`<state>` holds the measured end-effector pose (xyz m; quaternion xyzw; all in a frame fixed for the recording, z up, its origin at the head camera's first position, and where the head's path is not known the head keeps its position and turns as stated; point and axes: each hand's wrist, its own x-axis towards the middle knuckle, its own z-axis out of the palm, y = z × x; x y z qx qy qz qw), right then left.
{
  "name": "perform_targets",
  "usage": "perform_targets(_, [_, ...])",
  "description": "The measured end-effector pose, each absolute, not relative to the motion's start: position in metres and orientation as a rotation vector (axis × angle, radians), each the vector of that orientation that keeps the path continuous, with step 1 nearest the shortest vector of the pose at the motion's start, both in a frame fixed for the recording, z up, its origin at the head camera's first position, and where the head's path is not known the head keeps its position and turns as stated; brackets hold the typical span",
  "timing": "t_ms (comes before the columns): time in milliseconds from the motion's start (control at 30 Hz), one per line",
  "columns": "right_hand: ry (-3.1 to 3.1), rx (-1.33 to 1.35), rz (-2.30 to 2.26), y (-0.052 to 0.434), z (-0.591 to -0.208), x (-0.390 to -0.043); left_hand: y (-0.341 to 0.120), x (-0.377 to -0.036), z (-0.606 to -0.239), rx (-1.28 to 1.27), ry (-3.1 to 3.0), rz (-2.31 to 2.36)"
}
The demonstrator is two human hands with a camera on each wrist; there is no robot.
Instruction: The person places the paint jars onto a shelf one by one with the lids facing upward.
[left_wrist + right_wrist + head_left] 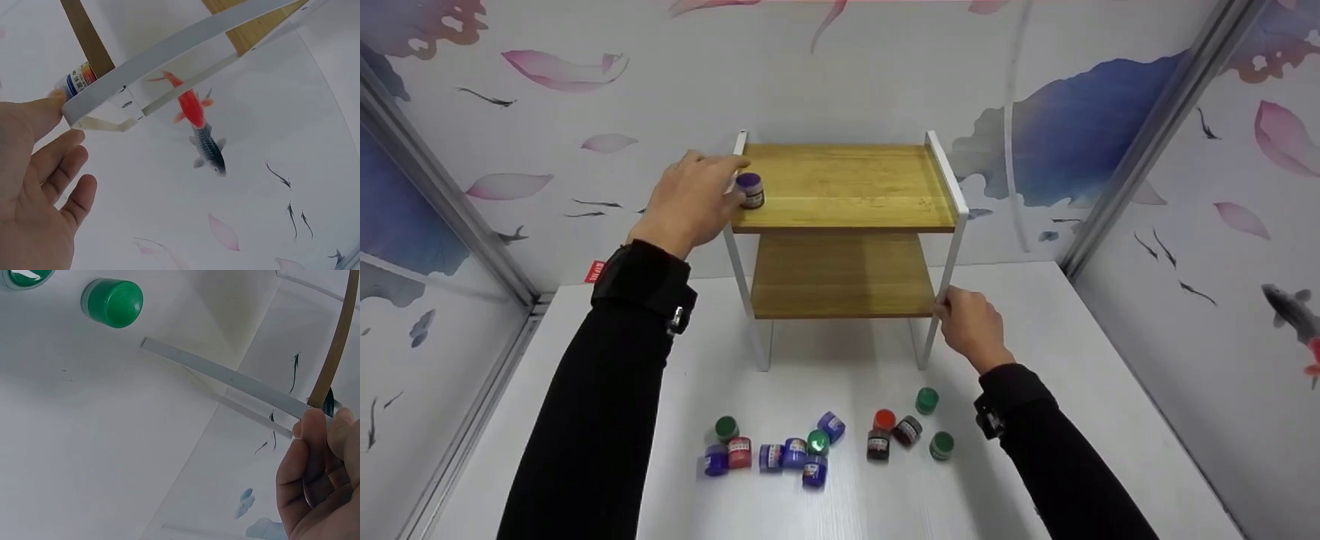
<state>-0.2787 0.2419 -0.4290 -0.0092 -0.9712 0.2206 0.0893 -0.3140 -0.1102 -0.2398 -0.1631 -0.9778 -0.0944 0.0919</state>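
A small two-tier shelf stand (847, 187) has wooden boards and a white metal frame. At the front left corner of its top board, an upright paint jar (751, 192) with a purple lid is held by my left hand (690, 199) between thumb and index finger. In the left wrist view the thumb lies against this jar (82, 79), and the other fingers spread loosely below the frame rail; the index finger is hidden. My right hand (973, 324) grips the front right leg beside the lower board (840, 289); the right wrist view shows its fingers (312, 433) curled there.
On the white table (607, 420) in front of the stand lie several paint jars: green (927, 400), red (739, 452), blue (794, 453), black (878, 445) and orange-red (884, 419). Some are tipped on their sides. Printed panels (847, 82) enclose the back and both sides.
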Motion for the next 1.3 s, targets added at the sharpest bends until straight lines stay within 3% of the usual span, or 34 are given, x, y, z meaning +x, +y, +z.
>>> perform_targets(433, [-2.874, 0.020, 0.657, 0.247, -0.428, -0.283, -0.133, -0.304, -0.246, -0.405, -2.935, -0.354])
perform_targets(1300, [-2.885, 0.017, 0.680, 0.253, -0.427, -0.288, -0.171, -0.286, -0.353, -0.408, -3.295, -0.525])
